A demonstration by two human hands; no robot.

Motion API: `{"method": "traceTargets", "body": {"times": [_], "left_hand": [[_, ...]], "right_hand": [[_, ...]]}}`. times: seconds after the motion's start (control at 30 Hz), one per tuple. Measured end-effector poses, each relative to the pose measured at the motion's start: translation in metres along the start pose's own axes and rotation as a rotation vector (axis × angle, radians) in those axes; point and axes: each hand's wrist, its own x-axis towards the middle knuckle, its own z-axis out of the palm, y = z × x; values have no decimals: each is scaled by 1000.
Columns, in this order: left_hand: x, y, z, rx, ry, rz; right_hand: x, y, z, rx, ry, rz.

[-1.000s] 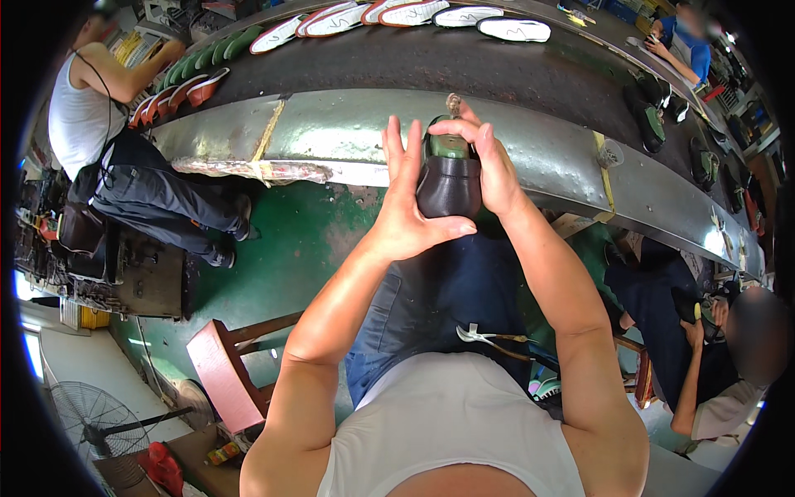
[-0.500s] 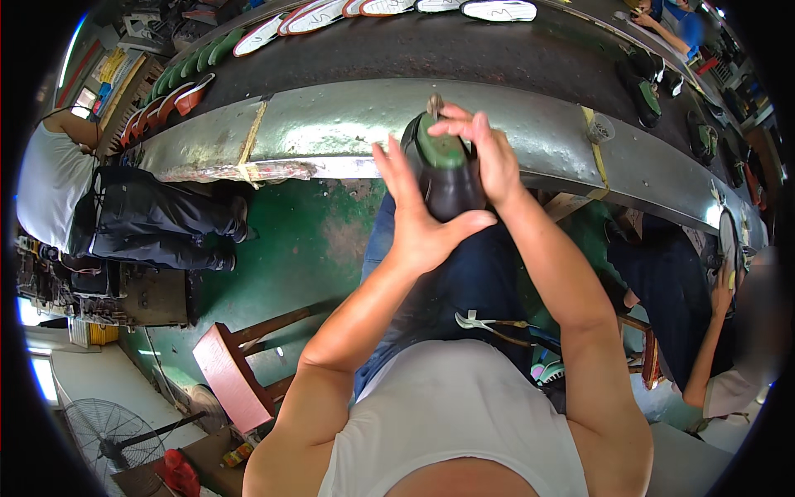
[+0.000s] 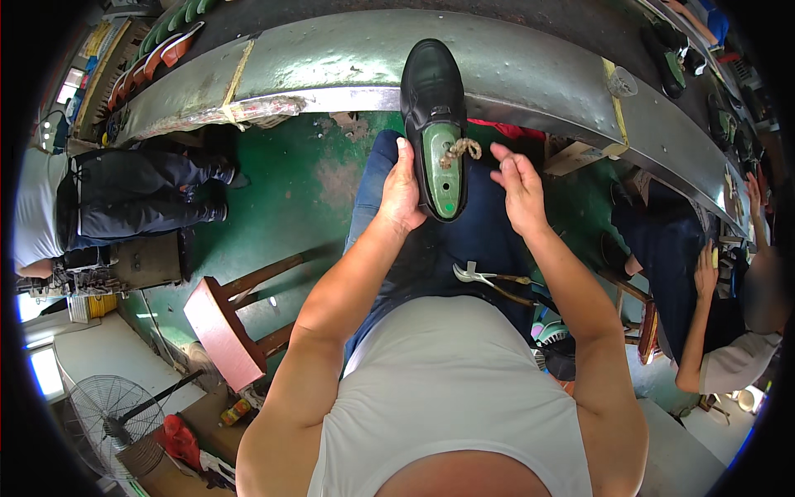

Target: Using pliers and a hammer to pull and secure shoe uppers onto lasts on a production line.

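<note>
Two bare foreground hands, left hand [image 3: 402, 192] and right hand [image 3: 521, 192], appear with one held black leather shoe [image 3: 431, 79], its one green last [image 3: 439, 147], one looped brown cord [image 3: 458, 149], one pink-topped wooden stool [image 3: 222, 333] and one wire-caged fan [image 3: 113, 427].

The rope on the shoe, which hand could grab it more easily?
Probably the right hand: it looks empty and is close to the rope, not touching it. The left hand holds the shoe near its heel end.
</note>
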Motion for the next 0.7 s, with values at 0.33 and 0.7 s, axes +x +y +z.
{"method": "traceTargets", "body": {"times": [0.33,0.7], "left_hand": [[5,5,4,14,8,24],[0,-1,5,121,-212,178]], "right_hand": [[-12,-8,15,-22,-183,166],[9,-78,38,79,-331,336]]}}
